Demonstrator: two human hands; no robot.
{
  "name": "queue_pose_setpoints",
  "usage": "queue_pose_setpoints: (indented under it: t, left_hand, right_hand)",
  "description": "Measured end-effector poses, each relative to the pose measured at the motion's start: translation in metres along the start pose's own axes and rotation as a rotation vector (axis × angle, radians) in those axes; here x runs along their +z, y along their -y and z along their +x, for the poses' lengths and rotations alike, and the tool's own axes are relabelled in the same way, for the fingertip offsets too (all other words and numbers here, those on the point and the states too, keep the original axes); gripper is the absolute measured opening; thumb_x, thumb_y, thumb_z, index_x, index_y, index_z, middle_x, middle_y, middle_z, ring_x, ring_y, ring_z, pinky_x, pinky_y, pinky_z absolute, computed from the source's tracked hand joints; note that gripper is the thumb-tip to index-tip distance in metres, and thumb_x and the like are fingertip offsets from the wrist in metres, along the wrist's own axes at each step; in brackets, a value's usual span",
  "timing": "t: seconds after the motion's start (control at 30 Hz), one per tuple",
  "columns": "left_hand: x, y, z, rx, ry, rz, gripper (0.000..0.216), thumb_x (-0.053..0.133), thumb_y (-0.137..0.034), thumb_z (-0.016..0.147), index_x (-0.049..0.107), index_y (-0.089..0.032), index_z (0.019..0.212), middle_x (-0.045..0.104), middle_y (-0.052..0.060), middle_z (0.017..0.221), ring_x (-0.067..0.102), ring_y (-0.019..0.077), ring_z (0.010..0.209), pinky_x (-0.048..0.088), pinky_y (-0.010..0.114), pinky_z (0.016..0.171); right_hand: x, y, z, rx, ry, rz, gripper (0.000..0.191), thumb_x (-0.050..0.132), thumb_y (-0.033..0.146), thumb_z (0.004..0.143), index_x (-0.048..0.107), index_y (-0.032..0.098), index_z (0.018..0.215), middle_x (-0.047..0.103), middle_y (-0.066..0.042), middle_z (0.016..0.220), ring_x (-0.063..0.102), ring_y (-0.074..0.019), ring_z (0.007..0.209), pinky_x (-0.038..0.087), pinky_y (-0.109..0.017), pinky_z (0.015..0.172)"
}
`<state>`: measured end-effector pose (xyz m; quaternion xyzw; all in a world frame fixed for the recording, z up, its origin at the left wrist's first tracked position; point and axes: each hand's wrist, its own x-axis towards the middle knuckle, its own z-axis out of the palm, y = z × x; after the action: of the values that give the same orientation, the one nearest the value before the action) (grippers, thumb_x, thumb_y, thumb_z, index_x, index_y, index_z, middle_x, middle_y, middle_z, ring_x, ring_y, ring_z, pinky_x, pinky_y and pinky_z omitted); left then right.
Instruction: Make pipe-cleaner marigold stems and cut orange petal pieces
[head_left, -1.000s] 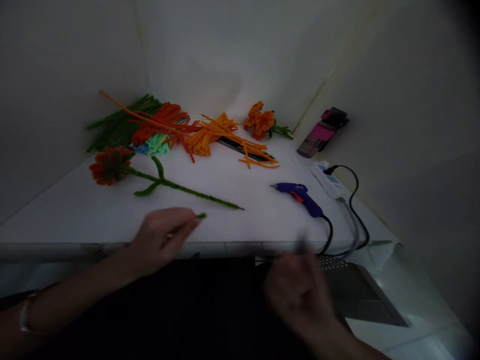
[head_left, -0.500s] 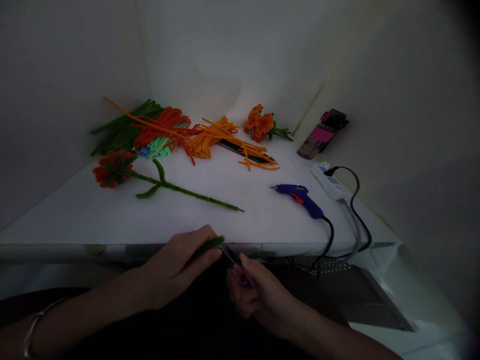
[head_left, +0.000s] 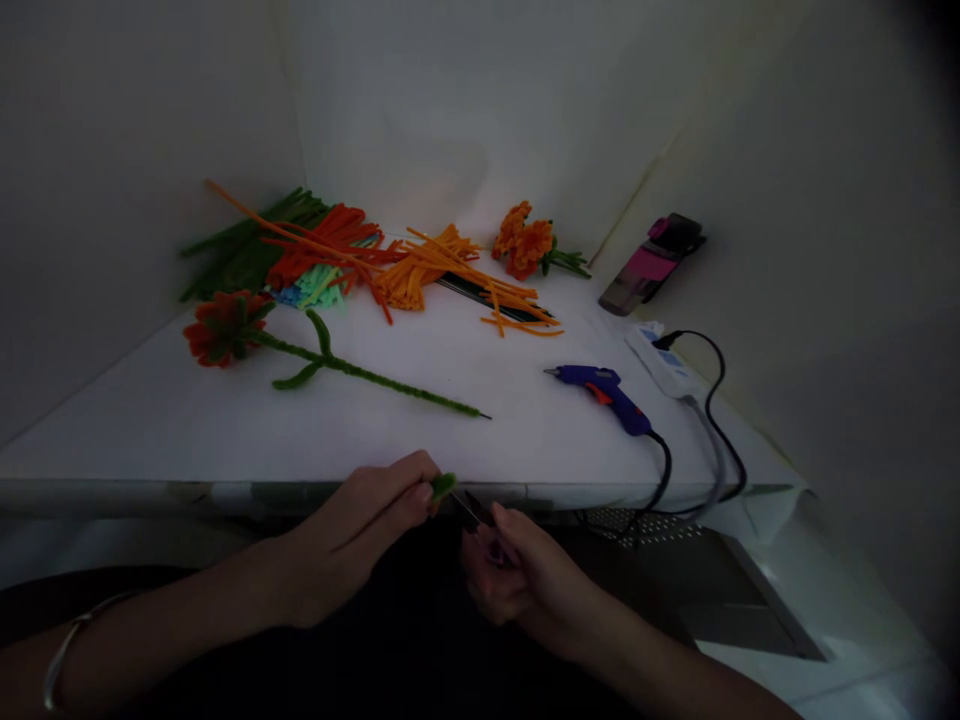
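Just in front of the table's near edge, my left hand (head_left: 356,535) pinches a short piece of green pipe cleaner (head_left: 444,486), whose fuzzy end sticks out past the fingertips. My right hand (head_left: 517,575) is closed around a small pair of scissors (head_left: 480,520) with a purplish handle. The blades are parted and point at the green end, close to it; whether they touch I cannot tell. Beyond my hands lies a pipe-cleaner flower (head_left: 225,328) with orange petals, green leaves and a long green stem (head_left: 390,382) ending in bare wire.
Behind lie bundles of green (head_left: 255,250), red-orange (head_left: 334,245) and orange pipe cleaners (head_left: 420,270), and finished orange flowers (head_left: 529,245). To the right are a blue glue gun (head_left: 604,392), a white power strip (head_left: 660,362) with cords, and a bottle (head_left: 651,265) by the wall.
Less of the green piece shows beyond my left fingers, and that hand's grip has shifted slightly. The scissors have moved a little right along with my right hand. The view has tilted slightly.
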<state>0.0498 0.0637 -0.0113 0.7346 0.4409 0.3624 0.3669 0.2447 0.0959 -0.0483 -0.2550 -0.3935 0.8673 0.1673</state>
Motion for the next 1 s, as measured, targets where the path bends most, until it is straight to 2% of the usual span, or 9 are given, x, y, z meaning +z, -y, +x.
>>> queue_pose_setpoints:
  t: [0.23,0.37,0.53,0.63,0.7,0.77,0.87,1.0]
  left_hand:
    - [0.001,0.0,-0.002,-0.031,0.04,0.024,0.028,0.03,-0.034,0.093,0.05,-0.02,0.08,0.051,-0.003,0.068,0.047,0.0112,0.064,0.039,0.021,0.061]
    - [0.002,0.003,-0.001,-0.024,0.109,0.0,0.031,0.032,-0.034,0.093,0.052,-0.019,0.075,0.052,-0.003,0.067,0.046,0.0103,0.062,0.039,0.02,0.059]
    - [0.004,0.004,0.002,0.066,0.108,-0.052,0.027,0.034,-0.025,0.092,0.054,-0.018,0.076,0.057,-0.002,0.068,0.048,0.0098,0.061,0.041,0.019,0.059]
    - [0.004,0.002,0.001,0.11,0.108,0.005,0.023,0.037,-0.018,0.09,0.053,-0.017,0.073,0.056,-0.002,0.066,0.048,0.0098,0.06,0.041,0.019,0.059]
    - [0.005,0.001,0.0,0.125,0.095,0.07,0.023,0.038,-0.017,0.088,0.05,-0.017,0.068,0.054,-0.002,0.063,0.046,0.0098,0.058,0.04,0.019,0.058]
    - [0.005,0.001,-0.001,0.131,0.079,0.117,0.025,0.038,-0.017,0.088,0.048,-0.017,0.065,0.051,-0.003,0.06,0.045,0.0098,0.056,0.039,0.019,0.056]
    - [0.003,0.0,0.0,0.129,0.1,0.134,0.024,0.037,-0.016,0.088,0.049,-0.017,0.066,0.05,-0.003,0.06,0.043,0.0099,0.055,0.038,0.02,0.055]
    - [-0.002,-0.001,0.001,0.106,0.146,0.074,0.023,0.038,-0.02,0.089,0.049,-0.018,0.069,0.047,-0.004,0.059,0.04,0.0092,0.055,0.037,0.019,0.055]
  right_hand:
    - [0.0,0.006,0.001,0.001,0.034,-0.029,0.056,0.043,0.06,0.081,0.054,0.013,0.054,0.018,0.01,0.038,0.013,-0.003,0.034,0.01,-0.019,0.034]
    - [0.001,0.007,0.003,0.015,0.096,-0.007,0.056,0.042,0.06,0.082,0.056,0.012,0.058,0.016,0.011,0.039,0.012,-0.0031,0.033,0.01,-0.019,0.034]
    - [0.004,0.009,0.007,0.146,0.326,0.253,0.047,0.044,0.062,0.08,0.051,0.017,0.069,0.025,0.01,0.043,0.017,-0.0044,0.035,0.013,-0.017,0.033]
    - [0.004,0.009,0.008,0.234,0.415,0.29,0.047,0.045,0.063,0.079,0.047,0.018,0.066,0.025,0.01,0.042,0.016,-0.0048,0.033,0.011,-0.017,0.03]
    - [0.004,0.009,0.008,0.24,0.39,0.263,0.052,0.041,0.067,0.078,0.047,0.018,0.06,0.022,0.011,0.036,0.014,-0.0048,0.03,0.009,-0.018,0.029]
    - [0.007,0.006,0.008,0.21,0.307,0.247,0.055,0.041,0.068,0.076,0.044,0.018,0.054,0.02,0.011,0.033,0.014,-0.0042,0.028,0.009,-0.018,0.029]
    - [0.012,0.0,0.009,0.132,0.183,0.259,0.056,0.046,0.067,0.074,0.039,0.018,0.047,0.026,0.01,0.031,0.02,-0.0029,0.026,0.015,-0.019,0.031]
    - [0.015,-0.011,0.008,0.073,0.1,0.253,0.059,0.046,0.069,0.072,0.039,0.018,0.045,0.029,0.01,0.029,0.022,-0.0027,0.025,0.018,-0.021,0.034]
